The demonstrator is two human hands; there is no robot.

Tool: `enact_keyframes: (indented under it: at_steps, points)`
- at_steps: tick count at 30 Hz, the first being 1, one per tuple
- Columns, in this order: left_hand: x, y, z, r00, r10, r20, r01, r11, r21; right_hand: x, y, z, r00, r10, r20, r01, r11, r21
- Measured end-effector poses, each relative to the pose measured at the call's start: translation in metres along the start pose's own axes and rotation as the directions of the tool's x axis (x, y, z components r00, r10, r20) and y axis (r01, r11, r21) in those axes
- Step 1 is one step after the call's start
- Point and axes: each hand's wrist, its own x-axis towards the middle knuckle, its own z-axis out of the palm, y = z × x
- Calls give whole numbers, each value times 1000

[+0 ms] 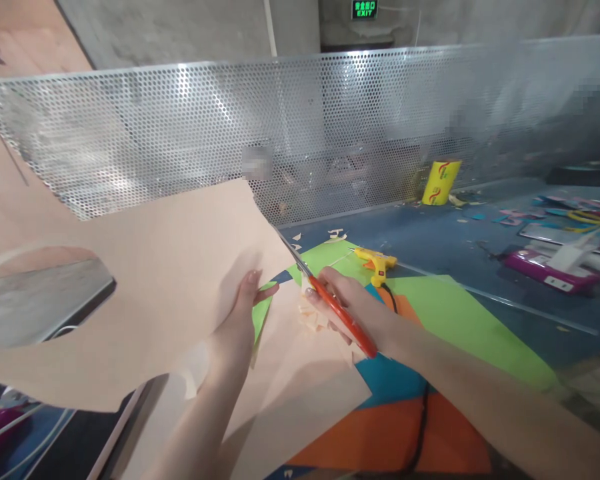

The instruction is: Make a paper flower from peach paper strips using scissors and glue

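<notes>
Two hands are seen: left hand (240, 313) and right hand (365, 305). One pair of scissors (341, 315) is counted, and one glue gun (377, 261) with one black cord (423, 413). One tan sheet (170, 280) is counted, with one round hole (40, 293) in it. Paper of three other colours is counted: green paper (455, 313), orange paper (390, 440), blue paper (390, 383). One yellow pack (440, 181), one purple device (545, 270), one mesh screen (180, 127) and one exit sign (364, 9) are noted. The small scraps are too many to be counted.
</notes>
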Motion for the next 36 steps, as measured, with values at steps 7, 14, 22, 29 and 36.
enact_keyframes:
  at_steps: [7, 14, 22, 29, 36]
  points:
    - [-5, 6, -1, 996, -84, -17, 85, 987, 136, -1, 0, -5, 1000, -14, 18, 15, 1000, -26]
    - [-7, 10, 0, 998, -61, -8, 62, 988, 144, -1, 2, -3, 999, -26, 29, 27, 998, -63]
    - [-1, 1, -3, 998, -55, 6, 54, 987, 152, -1, 3, -4, 999, -8, 31, 11, 997, -81]
    - [-3, 3, -2, 1000, -5, -3, 5, 989, 148, -3, 2, -2, 1000, 5, 2, -4, 999, -45]
    - [-1, 1, -3, 999, -42, 22, 39, 992, 119, -4, -1, -2, 1000, 20, -3, -20, 1000, -17]
